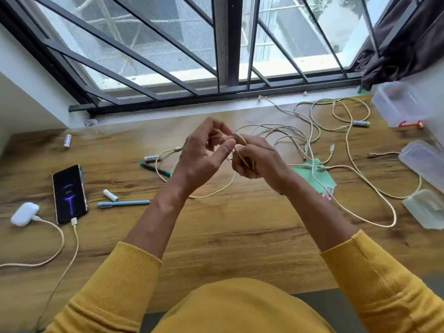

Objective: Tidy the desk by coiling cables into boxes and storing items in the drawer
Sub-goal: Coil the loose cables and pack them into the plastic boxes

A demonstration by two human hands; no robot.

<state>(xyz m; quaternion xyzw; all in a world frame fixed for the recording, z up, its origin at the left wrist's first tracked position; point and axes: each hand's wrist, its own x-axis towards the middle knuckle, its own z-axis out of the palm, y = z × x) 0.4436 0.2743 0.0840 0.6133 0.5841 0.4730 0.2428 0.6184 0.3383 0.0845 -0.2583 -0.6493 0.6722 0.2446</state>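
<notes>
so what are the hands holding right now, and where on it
Both hold one cream braided cable: the right hand grips a small coiled loop, the left hand pinches the strand beside it.

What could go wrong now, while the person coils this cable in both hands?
The cable held by the left hand and right hand trails into the tangle of cables, so pulling may knot it. It also passes over the green pen, which may be dragged along.
</notes>
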